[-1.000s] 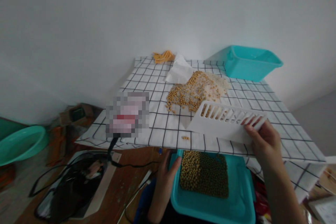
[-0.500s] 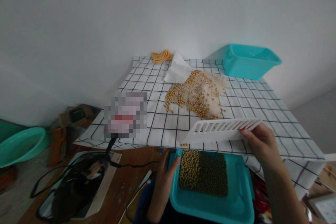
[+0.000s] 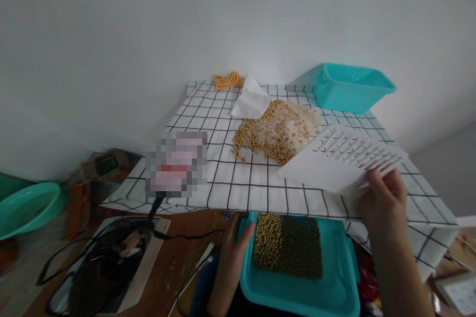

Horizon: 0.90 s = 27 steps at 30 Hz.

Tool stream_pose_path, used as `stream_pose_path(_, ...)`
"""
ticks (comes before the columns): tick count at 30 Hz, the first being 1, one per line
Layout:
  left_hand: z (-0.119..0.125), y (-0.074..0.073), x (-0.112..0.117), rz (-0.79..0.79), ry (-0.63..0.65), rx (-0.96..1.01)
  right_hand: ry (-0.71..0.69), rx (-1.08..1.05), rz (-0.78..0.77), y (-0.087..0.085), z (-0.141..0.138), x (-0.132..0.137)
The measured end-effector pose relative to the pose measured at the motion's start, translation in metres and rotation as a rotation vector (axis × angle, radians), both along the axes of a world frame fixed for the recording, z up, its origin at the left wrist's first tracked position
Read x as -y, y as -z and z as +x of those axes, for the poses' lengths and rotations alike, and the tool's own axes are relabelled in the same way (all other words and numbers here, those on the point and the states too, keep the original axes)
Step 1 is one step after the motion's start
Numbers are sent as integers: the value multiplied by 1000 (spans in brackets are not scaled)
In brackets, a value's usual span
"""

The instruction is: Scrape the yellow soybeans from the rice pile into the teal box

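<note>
My right hand [image 3: 383, 195] grips one end of a white slotted plastic scraper [image 3: 340, 158], held tilted just above the checked tablecloth [image 3: 238, 183], its far edge beside a pile of yellow beans mixed with white rice [image 3: 277, 129]. My left hand [image 3: 232, 250] holds the left rim of a teal tray [image 3: 334, 292] below the table's front edge. In the tray lie yellow beans [image 3: 267, 242] and green beans [image 3: 303, 250] side by side.
A teal tub [image 3: 351, 86] stands at the table's back right. A white tissue [image 3: 251, 101] and orange strands [image 3: 226, 80] lie at the back. A blurred packet [image 3: 174, 163] sits near the left edge. Cables and a dark bag [image 3: 107, 262] lie below left, beside a teal basin [image 3: 26, 205].
The scraper swept to the table's front edge, and the stray beans there are gone. It then lifted and swung back right toward the pile. My left hand and the tray stayed put.
</note>
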<state>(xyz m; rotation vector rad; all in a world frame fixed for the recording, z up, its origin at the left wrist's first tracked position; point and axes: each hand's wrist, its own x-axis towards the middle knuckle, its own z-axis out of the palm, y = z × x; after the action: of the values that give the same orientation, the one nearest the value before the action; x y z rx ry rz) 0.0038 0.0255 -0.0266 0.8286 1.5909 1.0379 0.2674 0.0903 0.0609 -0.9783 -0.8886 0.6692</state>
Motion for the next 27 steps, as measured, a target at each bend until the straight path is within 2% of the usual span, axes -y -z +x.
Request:
stream_pose_path(3,-1,0,0,8,10,21,120,-88,76,0,1,-11)
stream_pose_path(6,-1,1,0,19,24,58,162,-143,79,3,5,-19)
stream_pose_path(9,-2,7,0,19,-14,55,132,-129,73,4,5,-21)
stream_pose_path(14,-2,17,1,-8,-42,15,109,23,39,3,-1,-18)
stream_pose_path(22,-2,7,-1,-33,-48,40,59,97,-66,3,-1,-16)
stream_pose_path(27,-2,7,0,-13,-56,39,11,158,-102,4,1,-14)
